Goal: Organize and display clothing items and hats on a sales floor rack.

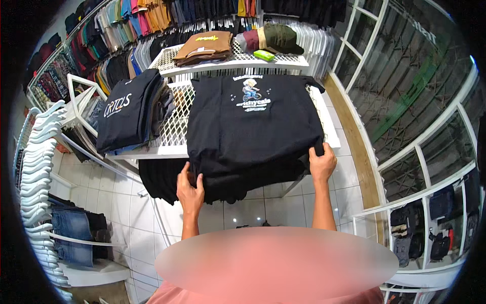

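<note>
A black T-shirt (pixel 252 129) lies spread on a white wire-mesh display table (pixel 176 131), its hem hanging over the near edge. A printed cartoon rider on a bicycle, with lettering, shows near its far end. My right hand (pixel 322 163) pinches the shirt's near right corner between thumb and fingers. At the near left corner, my left hand (pixel 190 192) has its thumb and fingers apart beside the cloth; whether it grips the fabric is unclear. A stack of folded garments (pixel 127 112), topped by a black printed one, sits left of the shirt.
Black garments (pixel 161 182) hang beneath the table's near edge. Behind, a raised mesh shelf (pixel 283 62) bears folded brown shirts (pixel 205 45), caps (pixel 281 38) and a green packet (pixel 264 55). White hangers (pixel 40 163) line a rail at left. A glass partition (pixel 410 76) stands at right.
</note>
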Action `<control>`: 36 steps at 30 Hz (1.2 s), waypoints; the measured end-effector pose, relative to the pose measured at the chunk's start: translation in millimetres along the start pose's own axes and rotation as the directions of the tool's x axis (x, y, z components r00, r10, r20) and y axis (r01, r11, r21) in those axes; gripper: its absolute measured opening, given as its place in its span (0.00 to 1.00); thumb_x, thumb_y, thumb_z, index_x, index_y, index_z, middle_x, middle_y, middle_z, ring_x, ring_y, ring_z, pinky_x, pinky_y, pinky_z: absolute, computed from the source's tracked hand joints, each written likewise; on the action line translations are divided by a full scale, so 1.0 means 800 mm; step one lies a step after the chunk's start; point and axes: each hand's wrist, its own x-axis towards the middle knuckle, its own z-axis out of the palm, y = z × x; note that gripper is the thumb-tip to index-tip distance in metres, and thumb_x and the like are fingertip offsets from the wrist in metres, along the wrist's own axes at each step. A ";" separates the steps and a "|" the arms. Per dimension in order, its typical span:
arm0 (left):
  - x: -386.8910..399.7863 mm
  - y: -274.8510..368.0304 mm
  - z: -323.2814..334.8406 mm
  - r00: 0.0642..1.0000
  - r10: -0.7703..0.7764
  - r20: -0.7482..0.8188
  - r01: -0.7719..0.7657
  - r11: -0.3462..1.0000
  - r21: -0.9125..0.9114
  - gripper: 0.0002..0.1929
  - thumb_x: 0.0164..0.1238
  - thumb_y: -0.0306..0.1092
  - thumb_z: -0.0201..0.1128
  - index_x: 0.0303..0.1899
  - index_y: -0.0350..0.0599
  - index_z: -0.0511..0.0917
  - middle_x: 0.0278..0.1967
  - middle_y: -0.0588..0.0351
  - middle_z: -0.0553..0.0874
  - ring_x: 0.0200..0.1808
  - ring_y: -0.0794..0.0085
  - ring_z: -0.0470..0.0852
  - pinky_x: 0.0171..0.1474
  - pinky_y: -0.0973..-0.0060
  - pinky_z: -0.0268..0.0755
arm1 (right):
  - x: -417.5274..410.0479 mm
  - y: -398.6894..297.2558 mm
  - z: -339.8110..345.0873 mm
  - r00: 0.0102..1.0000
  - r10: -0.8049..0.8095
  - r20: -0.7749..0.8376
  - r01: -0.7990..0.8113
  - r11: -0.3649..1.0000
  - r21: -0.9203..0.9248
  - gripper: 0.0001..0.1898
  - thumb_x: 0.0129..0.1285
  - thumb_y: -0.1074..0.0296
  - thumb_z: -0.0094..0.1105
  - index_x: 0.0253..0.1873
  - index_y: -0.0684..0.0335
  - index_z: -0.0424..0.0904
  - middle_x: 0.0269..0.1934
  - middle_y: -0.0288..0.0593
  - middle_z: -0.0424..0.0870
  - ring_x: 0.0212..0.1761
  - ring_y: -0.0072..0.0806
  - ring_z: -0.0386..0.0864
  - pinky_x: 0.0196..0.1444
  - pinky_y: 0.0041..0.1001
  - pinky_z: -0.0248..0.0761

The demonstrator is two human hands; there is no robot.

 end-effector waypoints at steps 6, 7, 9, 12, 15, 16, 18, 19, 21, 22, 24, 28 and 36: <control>0.064 0.091 0.009 0.935 0.355 0.008 -0.352 0.931 -0.092 0.12 0.68 0.29 0.71 0.50 0.38 0.87 0.43 0.48 0.88 0.48 0.54 0.86 0.54 0.64 0.78 | 0.011 -0.038 -0.110 0.936 0.067 0.346 -0.074 0.997 0.009 0.24 0.60 0.66 0.73 0.62 0.62 0.80 0.58 0.51 0.81 0.60 0.51 0.80 0.61 0.44 0.75; 0.082 0.106 0.025 0.903 0.427 0.046 -0.419 0.899 -0.124 0.11 0.69 0.30 0.70 0.49 0.39 0.86 0.44 0.49 0.88 0.48 0.54 0.85 0.53 0.63 0.78 | 0.014 -0.040 -0.113 0.970 -0.027 0.241 0.004 0.995 0.097 0.23 0.61 0.69 0.71 0.61 0.61 0.81 0.57 0.50 0.80 0.59 0.50 0.81 0.61 0.45 0.75; 0.127 0.110 0.050 0.865 0.490 0.109 -0.480 0.871 -0.106 0.10 0.71 0.30 0.69 0.50 0.39 0.85 0.46 0.48 0.87 0.52 0.53 0.84 0.57 0.62 0.76 | 0.032 -0.077 -0.095 0.967 -0.057 0.250 -0.009 0.967 0.255 0.19 0.64 0.70 0.69 0.60 0.63 0.82 0.54 0.51 0.81 0.59 0.49 0.80 0.63 0.43 0.74; 0.199 0.074 0.121 0.782 0.620 0.059 -0.622 0.775 0.108 0.14 0.73 0.35 0.68 0.56 0.43 0.84 0.55 0.48 0.85 0.59 0.52 0.82 0.62 0.57 0.73 | 0.039 -0.050 -0.026 0.931 -0.150 0.332 0.159 0.987 -0.001 0.19 0.66 0.66 0.67 0.60 0.64 0.83 0.53 0.54 0.82 0.57 0.49 0.81 0.60 0.44 0.75; 0.226 0.034 0.166 0.769 0.632 0.099 -0.638 0.746 0.193 0.16 0.73 0.39 0.68 0.57 0.45 0.84 0.56 0.49 0.84 0.60 0.51 0.80 0.63 0.55 0.71 | 0.038 -0.030 -0.002 0.947 -0.193 0.258 0.235 0.961 -0.145 0.18 0.65 0.66 0.70 0.58 0.65 0.85 0.50 0.56 0.84 0.50 0.46 0.85 0.55 0.42 0.78; 0.227 0.031 0.172 0.801 0.567 0.191 -0.594 0.790 0.151 0.17 0.73 0.42 0.69 0.57 0.46 0.84 0.56 0.49 0.84 0.60 0.51 0.80 0.64 0.55 0.71 | 0.037 -0.024 -0.003 0.959 -0.112 0.261 0.120 0.993 -0.016 0.17 0.64 0.67 0.72 0.56 0.66 0.86 0.46 0.54 0.85 0.46 0.45 0.86 0.51 0.40 0.79; 0.232 0.033 0.178 0.827 0.523 0.207 -0.555 0.819 0.149 0.17 0.73 0.43 0.69 0.56 0.47 0.84 0.54 0.49 0.84 0.58 0.51 0.80 0.63 0.55 0.71 | 0.035 -0.017 -0.002 0.982 -0.032 0.188 -0.003 0.983 0.184 0.13 0.62 0.69 0.76 0.48 0.68 0.89 0.36 0.51 0.86 0.33 0.42 0.86 0.41 0.36 0.80; 0.232 0.037 0.179 0.850 0.477 0.225 -0.514 0.844 0.151 0.17 0.73 0.45 0.69 0.56 0.48 0.84 0.52 0.49 0.84 0.56 0.51 0.80 0.62 0.56 0.71 | 0.034 -0.013 -0.004 0.981 -0.024 0.193 -0.011 0.984 0.177 0.13 0.62 0.69 0.76 0.48 0.68 0.89 0.36 0.51 0.86 0.33 0.42 0.86 0.41 0.36 0.80; 0.230 0.039 0.180 0.847 0.498 0.188 -0.525 0.838 0.147 0.17 0.73 0.47 0.69 0.54 0.49 0.84 0.50 0.49 0.84 0.54 0.51 0.80 0.61 0.55 0.71 | 0.037 -0.011 -0.012 0.985 -0.003 0.173 -0.029 0.983 0.183 0.11 0.63 0.68 0.75 0.46 0.69 0.89 0.34 0.52 0.86 0.31 0.43 0.85 0.40 0.36 0.79; 0.228 0.039 0.179 0.865 0.473 0.168 -0.498 0.851 0.167 0.17 0.72 0.47 0.69 0.54 0.49 0.84 0.49 0.49 0.83 0.55 0.52 0.80 0.60 0.55 0.71 | 0.037 -0.016 -0.018 0.985 -0.026 0.168 -0.002 0.986 0.165 0.09 0.63 0.69 0.74 0.43 0.68 0.89 0.33 0.52 0.86 0.31 0.43 0.85 0.39 0.37 0.78; 0.225 0.042 0.178 0.901 0.412 0.136 -0.433 0.874 0.220 0.17 0.72 0.48 0.70 0.54 0.50 0.83 0.49 0.49 0.83 0.55 0.52 0.80 0.58 0.56 0.72 | 0.028 -0.019 -0.033 0.984 -0.024 0.179 -0.002 0.990 0.144 0.08 0.63 0.69 0.74 0.43 0.67 0.89 0.33 0.52 0.86 0.31 0.42 0.85 0.39 0.37 0.77; 0.226 0.037 0.173 0.920 0.367 0.140 -0.390 0.896 0.211 0.18 0.70 0.48 0.71 0.54 0.50 0.83 0.49 0.49 0.83 0.55 0.53 0.80 0.58 0.55 0.71 | 0.011 -0.023 -0.058 0.955 -0.007 0.296 -0.033 0.991 0.131 0.07 0.63 0.70 0.72 0.42 0.66 0.89 0.32 0.49 0.85 0.32 0.42 0.84 0.39 0.37 0.77; 0.203 0.072 0.141 0.871 0.491 0.040 -0.490 0.855 0.172 0.12 0.67 0.41 0.73 0.42 0.47 0.82 0.38 0.52 0.82 0.43 0.56 0.82 0.48 0.59 0.71 | 0.063 -0.084 0.014 0.925 -0.283 0.253 0.203 0.932 0.301 0.12 0.66 0.64 0.73 0.49 0.64 0.87 0.40 0.49 0.84 0.43 0.44 0.85 0.49 0.39 0.78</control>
